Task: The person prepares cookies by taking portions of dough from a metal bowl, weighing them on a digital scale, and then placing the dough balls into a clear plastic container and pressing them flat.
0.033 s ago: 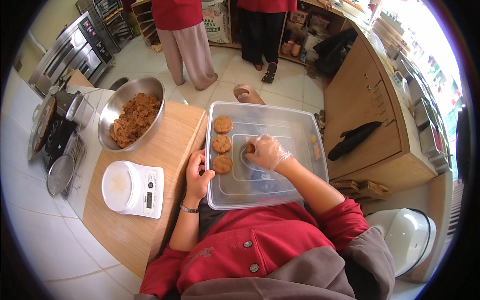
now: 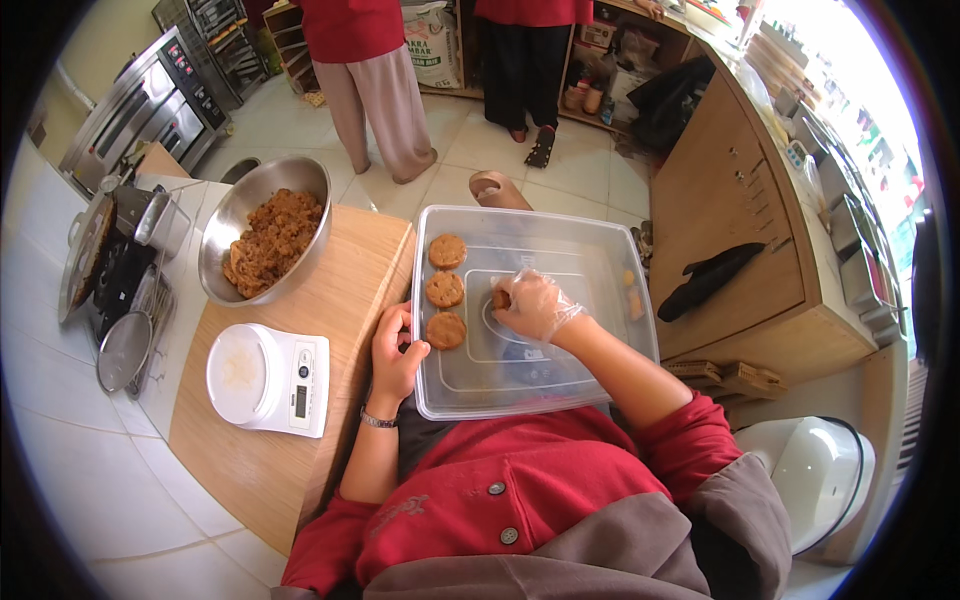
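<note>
Patty in hand: a small brown patty (image 2: 501, 298) sits under the fingertips of the right hand (image 2: 533, 304), on the clear plastic lid (image 2: 590, 270) near its middle
Right hand: wears a thin see-through glove, fingers curled over the patty and pressing it down onto the lid
Left hand: bare left hand (image 2: 393, 350), wristband on, fingers closed on the lid's left edge, gripping it
Row of patties: three round patties (image 2: 446, 290) lie in a line along the lid's left side, the lowest one just beside the left thumb
Lid: lies across the person's lap, its left edge touching the wooden table (image 2: 345, 270)
Scale: white kitchen scale (image 2: 268, 378) on the table, left of the left hand
Bowl: metal bowl (image 2: 262, 238) of brown mix at the table's far end, well apart from the hands
Behind: two people stand on the tiled floor (image 2: 460, 150), ovens (image 2: 165, 95) at the far left
</note>
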A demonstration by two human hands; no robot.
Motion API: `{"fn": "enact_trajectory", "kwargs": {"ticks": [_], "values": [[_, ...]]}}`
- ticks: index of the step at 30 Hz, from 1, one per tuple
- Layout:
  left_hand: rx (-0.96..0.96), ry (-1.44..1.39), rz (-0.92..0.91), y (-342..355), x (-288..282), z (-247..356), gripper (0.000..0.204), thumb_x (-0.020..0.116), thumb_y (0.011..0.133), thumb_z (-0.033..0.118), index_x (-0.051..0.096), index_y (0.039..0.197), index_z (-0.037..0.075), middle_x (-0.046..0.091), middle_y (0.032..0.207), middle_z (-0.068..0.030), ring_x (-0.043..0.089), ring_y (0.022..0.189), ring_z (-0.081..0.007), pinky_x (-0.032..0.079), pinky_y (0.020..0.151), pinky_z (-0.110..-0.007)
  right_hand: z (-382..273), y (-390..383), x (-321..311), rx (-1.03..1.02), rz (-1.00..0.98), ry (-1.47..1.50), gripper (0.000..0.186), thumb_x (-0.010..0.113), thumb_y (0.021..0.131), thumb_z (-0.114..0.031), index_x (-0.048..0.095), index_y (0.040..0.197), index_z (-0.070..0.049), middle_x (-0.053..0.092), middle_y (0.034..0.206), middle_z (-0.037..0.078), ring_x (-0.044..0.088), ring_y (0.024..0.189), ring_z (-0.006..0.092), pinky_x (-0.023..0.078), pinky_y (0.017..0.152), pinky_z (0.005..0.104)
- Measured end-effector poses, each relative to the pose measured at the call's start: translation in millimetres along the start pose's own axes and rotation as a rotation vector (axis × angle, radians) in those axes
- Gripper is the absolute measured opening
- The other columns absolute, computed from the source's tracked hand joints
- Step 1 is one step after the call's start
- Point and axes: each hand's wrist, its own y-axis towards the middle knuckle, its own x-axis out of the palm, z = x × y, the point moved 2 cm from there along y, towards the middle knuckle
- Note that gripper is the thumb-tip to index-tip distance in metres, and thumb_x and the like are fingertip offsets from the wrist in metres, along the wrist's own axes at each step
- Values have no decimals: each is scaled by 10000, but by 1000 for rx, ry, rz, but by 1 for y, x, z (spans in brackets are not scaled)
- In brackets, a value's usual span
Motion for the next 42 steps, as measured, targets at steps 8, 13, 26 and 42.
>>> {"fn": "enact_trajectory", "kwargs": {"ticks": [8,13,26,42], "values": [[-149,-289,129,-17,-9,37,247,482,764,-20,545,1001,-45,581,1087,-107,572,974,-162,524,840,-341,-26,14,-36,-239,-245,-174,128,601,741,-151,629,806,-44,614,845,199,612,829,369,497,745,438],[-76,-300,180,-20,3,78,183,452,761,-34,521,931,-35,554,1130,-132,552,1080,-207,515,883,-390,-56,9,-74,-313,-218,-297,137,583,760,-130,635,836,-29,612,874,202,615,828,370,500,747,436],[-62,-301,-23,-31,-20,14,240,470,740,-19,521,973,-45,502,1229,-125,506,1191,-227,491,920,-367,-56,-21,-33,-136,-259,-334,400,615,784,-248,582,1125,-42,590,992,218,588,971,362,503,833,443],[-5,-423,2,-20,-1,-7,360,578,698,141,467,1022,28,413,1345,-125,437,1113,-153,341,979,-305,-35,-21,-3,-226,-285,-333,384,634,753,-205,592,1116,-87,565,1117,154,564,1022,341,497,851,431]]}}
